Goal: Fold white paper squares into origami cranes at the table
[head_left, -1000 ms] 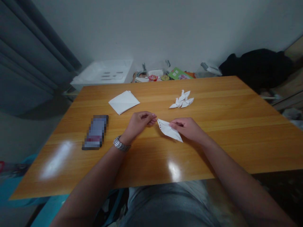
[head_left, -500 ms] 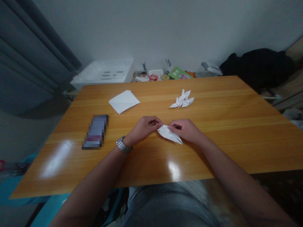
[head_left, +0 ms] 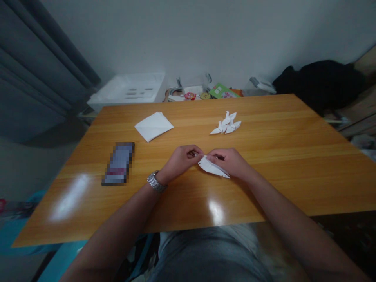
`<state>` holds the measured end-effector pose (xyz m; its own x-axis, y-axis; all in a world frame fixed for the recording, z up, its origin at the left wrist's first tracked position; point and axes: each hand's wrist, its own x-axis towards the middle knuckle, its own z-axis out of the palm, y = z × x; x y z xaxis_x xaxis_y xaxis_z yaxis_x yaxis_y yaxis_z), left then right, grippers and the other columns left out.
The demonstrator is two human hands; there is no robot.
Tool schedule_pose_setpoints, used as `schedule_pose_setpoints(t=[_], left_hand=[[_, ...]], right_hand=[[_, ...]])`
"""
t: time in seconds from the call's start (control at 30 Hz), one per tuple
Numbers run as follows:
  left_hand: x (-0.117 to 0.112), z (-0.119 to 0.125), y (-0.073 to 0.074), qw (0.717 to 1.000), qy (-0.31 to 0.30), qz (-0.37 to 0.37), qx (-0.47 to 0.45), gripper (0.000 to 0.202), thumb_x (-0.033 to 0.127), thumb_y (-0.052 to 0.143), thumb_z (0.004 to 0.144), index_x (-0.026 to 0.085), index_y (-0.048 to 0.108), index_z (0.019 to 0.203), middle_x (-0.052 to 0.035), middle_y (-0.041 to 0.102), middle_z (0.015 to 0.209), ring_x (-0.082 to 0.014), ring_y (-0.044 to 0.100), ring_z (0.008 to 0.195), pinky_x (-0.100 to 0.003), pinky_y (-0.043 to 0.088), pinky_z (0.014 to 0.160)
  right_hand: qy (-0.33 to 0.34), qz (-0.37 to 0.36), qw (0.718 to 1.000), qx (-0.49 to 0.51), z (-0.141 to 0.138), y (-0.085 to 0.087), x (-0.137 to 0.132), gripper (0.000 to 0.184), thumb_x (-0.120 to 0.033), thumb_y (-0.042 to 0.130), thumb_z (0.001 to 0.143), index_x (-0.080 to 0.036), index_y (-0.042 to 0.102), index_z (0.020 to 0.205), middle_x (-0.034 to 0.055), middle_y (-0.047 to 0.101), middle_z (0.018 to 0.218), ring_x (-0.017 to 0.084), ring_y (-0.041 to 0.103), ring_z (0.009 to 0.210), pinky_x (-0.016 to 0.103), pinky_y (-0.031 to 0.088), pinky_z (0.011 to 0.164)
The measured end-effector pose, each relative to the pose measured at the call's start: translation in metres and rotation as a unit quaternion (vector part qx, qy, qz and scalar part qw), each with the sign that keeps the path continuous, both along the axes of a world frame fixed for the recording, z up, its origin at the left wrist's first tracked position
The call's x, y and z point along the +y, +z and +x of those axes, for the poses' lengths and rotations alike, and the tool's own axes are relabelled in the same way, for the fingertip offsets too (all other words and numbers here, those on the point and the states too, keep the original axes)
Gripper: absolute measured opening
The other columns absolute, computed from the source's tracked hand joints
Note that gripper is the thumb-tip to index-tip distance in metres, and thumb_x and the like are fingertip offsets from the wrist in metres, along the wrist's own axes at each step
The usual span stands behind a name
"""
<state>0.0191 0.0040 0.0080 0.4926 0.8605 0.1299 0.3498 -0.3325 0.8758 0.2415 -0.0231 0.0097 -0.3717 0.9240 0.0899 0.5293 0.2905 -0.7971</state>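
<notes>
I hold a small piece of folded white paper in the centre of the frame, a little below the middle, raised just over the wooden table. My left hand pinches its upper left corner, thumb against curled fingers; my right hand grips the upper edge, thumb on top, the fingers behind mostly hidden. My fingertips nearly meet, and the paper's pointed end slants toward the lower right.

I judge the step in hand to be shaping or creasing a fold at that upper corner, though my fingers cover the crease itself. The next move seems to call for a steady right grip while the left thumb and finger press the layers flush, lightly enough not to tear them.

Above and to the right lie small folded paper figures; at upper left, white paper sheets lie flat.
</notes>
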Motion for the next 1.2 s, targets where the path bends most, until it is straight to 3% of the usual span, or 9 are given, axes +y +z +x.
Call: schedule_pose_setpoints(t=[0.27, 0.47, 0.67, 0.8, 1.2], left_hand=[[-0.0038, 0.0004, 0.0070, 0.999, -0.019, 0.028, 0.033, 0.023, 0.039, 0.067, 0.093, 0.017, 0.074, 0.096, -0.0038, 0.077, 0.093, -0.0148, 0.069, 0.083, -0.024, 0.050, 0.074], [0.0033, -0.0047, 0.0045, 0.999, 0.002, 0.020, 0.025, 0.022, 0.037, 0.064, 0.093, 0.016, 0.073, 0.094, -0.0039, 0.076, 0.090, -0.0141, 0.068, 0.080, -0.023, 0.050, 0.071], [0.0036, -0.0031, 0.0009, 0.998, 0.020, 0.043, 0.038, 0.016, 0.030, 0.064, 0.091, 0.015, 0.071, 0.091, -0.0038, 0.074, 0.087, -0.0142, 0.067, 0.078, -0.024, 0.050, 0.071], [-0.0017, -0.0011, 0.0050, 0.997, -0.001, 0.058, 0.044, 0.019, 0.034, 0.063, 0.093, 0.017, 0.071, 0.096, -0.0037, 0.075, 0.094, -0.0151, 0.068, 0.085, -0.024, 0.050, 0.077], [0.0007, -0.0035, 0.0077, 0.998, -0.023, 0.027, 0.048, 0.025, 0.039, 0.063, 0.095, 0.017, 0.075, 0.093, -0.0036, 0.077, 0.090, -0.0153, 0.068, 0.081, -0.025, 0.048, 0.073]], right_hand=[[-0.008, 0.009, 1.000, -0.006, -0.0007, -0.0018, -0.0004, 0.027, -0.036, 0.058, 0.095, -0.019, 0.079, 0.092, 0.0042, 0.079, 0.087, 0.019, 0.068, 0.076, 0.028, 0.045, 0.067], [-0.015, -0.007, 0.999, 0.032, 0.0031, -0.0034, 0.0022, 0.031, -0.041, 0.059, 0.095, -0.018, 0.079, 0.095, 0.0059, 0.079, 0.092, 0.020, 0.070, 0.080, 0.029, 0.049, 0.072], [-0.011, -0.012, 1.000, 0.008, 0.0068, -0.0023, 0.0041, 0.031, -0.042, 0.058, 0.095, -0.018, 0.078, 0.092, 0.0052, 0.079, 0.089, 0.021, 0.069, 0.077, 0.029, 0.048, 0.069], [-0.005, -0.012, 1.000, -0.002, 0.0074, -0.0037, 0.0045, 0.031, -0.042, 0.058, 0.095, -0.019, 0.078, 0.092, 0.0047, 0.079, 0.088, 0.020, 0.069, 0.077, 0.029, 0.047, 0.068], [-0.007, 0.000, 1.000, 0.016, 0.0038, -0.0030, 0.0031, 0.034, -0.046, 0.058, 0.095, -0.018, 0.078, 0.093, 0.0052, 0.078, 0.088, 0.020, 0.068, 0.077, 0.028, 0.046, 0.069]])
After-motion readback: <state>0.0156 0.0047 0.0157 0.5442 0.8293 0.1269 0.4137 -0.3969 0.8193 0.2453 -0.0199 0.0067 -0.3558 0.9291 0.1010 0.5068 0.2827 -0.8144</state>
